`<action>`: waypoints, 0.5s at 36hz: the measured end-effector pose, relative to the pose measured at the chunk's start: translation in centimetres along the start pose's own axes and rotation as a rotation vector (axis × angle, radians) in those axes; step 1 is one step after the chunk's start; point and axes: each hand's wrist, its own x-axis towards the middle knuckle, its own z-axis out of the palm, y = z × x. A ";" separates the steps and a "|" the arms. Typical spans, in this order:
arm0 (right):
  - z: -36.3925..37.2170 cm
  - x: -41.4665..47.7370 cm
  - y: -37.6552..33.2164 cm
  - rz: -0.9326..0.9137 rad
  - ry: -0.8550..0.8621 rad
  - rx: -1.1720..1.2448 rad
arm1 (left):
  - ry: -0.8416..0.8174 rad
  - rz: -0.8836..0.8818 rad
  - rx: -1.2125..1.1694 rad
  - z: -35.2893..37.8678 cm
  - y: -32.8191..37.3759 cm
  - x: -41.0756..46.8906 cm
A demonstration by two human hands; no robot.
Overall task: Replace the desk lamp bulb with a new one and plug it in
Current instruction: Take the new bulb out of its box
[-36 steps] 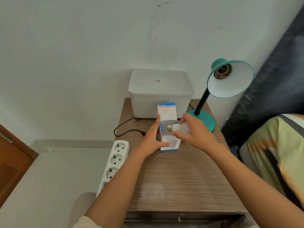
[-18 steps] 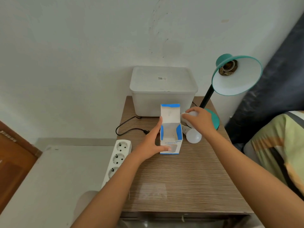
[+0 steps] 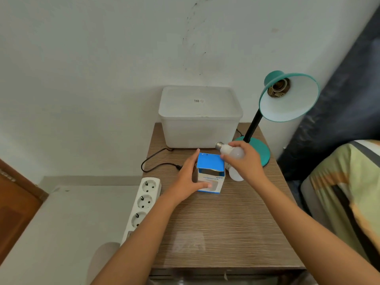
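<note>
A teal desk lamp (image 3: 287, 97) stands at the table's back right, its socket (image 3: 279, 89) bare. My right hand (image 3: 245, 161) holds a white bulb (image 3: 231, 151) above the table, its screw base pointing left. A second white bulb (image 3: 235, 173) lies on the wood just under that hand. My left hand (image 3: 189, 177) grips the left side of a small blue-and-white box (image 3: 209, 177), whose blue flap is folded down over the top. The lamp's black cord and plug (image 3: 177, 166) lie loose on the table, left of the box.
A white lidded plastic bin (image 3: 199, 116) sits against the wall behind the box. A white power strip (image 3: 144, 200) with several sockets lies along the wooden table's (image 3: 222, 233) left edge. A bed with a patterned cover (image 3: 349, 192) is at the right.
My right hand has lifted a bulb off the table and brought it over the box's right side. The box's flap, upright before, now lies folded down over the opening.
</note>
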 end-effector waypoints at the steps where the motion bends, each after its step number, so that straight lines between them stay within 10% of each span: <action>1: 0.1 -0.3 0.1 -0.019 0.019 -0.023 | 0.012 0.013 0.015 0.0 0.2 0.1; 18: 0.5 -0.5 0.3 -0.001 0.004 -0.116 | -0.005 0.104 0.293 0.6 0.9 0.1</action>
